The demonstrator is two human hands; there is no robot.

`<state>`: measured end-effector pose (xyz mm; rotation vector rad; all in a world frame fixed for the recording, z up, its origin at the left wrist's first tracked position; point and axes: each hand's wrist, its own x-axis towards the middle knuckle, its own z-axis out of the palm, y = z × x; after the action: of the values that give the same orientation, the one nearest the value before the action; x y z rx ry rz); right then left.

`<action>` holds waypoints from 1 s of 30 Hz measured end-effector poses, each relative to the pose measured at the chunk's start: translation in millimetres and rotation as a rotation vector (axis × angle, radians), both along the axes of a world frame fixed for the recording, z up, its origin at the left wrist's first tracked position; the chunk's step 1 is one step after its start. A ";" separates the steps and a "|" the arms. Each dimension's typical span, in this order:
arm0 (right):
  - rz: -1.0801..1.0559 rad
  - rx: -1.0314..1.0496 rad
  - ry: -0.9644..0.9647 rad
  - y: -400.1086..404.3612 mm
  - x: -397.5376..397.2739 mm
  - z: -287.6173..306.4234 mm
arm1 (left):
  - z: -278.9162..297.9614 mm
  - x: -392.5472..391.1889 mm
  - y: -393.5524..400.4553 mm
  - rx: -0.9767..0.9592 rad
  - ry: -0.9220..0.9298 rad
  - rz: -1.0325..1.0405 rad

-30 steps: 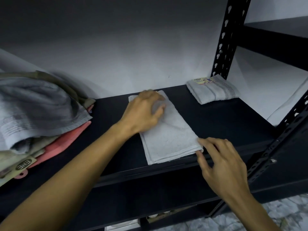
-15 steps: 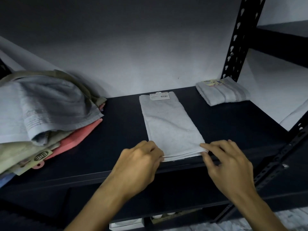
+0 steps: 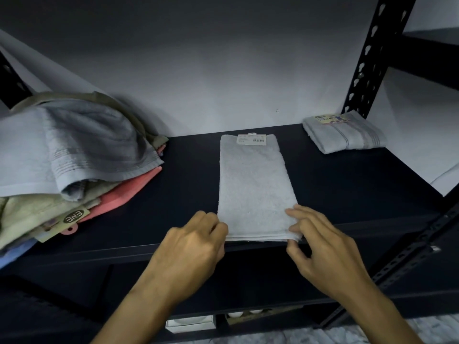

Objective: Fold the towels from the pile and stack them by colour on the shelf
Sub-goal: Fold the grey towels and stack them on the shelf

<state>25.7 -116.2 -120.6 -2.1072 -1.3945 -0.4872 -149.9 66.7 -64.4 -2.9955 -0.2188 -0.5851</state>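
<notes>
The left hand [image 3: 192,247] sits at the near left corner of the light grey towel [image 3: 254,184], knuckles curled, fingertips tucked against the layered edge; it seems to be pinching that corner, though the thumb is hidden, so I cannot tell for certain. The right hand [image 3: 323,247] mirrors it at the near right corner, thumb below and fingers spread loosely on top, nipping the stacked layers.

Between the two hands the towel lies as a narrow strip on the dark shelf [image 3: 335,189], its long axis running straight away from the hands toward the wall. The far short end carries a paper label [image 3: 252,140]. Both hands are about equally near, one per corner, so the likely next fold carries the near end forward over the strip toward that label.

Further out, beyond the right hand and against the upright post [image 3: 367,63], a folded grey towel [image 3: 345,135] already rests in the back corner, a probable spot for this one. Off past the left hand, well apart, the unfolded pile [image 3: 74,155] waits, grey on top, coral and beige beneath.
</notes>
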 end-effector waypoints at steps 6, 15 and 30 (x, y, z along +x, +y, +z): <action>0.040 -0.104 -0.068 -5.5 6.7 6.6 | -5.2 -7.2 5.0 0.017 -0.026 -0.054; 0.120 -0.289 -0.230 4.5 25.9 -1.1 | -35.2 9.0 23.1 0.009 -0.018 -0.163; 0.229 -0.001 0.404 6.3 30.1 39.8 | -17.8 15.7 16.1 -0.544 -0.319 -0.079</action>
<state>55.8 -109.9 -80.8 -1.8799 -1.3662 0.0322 -134.2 82.8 -82.2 -3.4144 -0.3263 -1.1877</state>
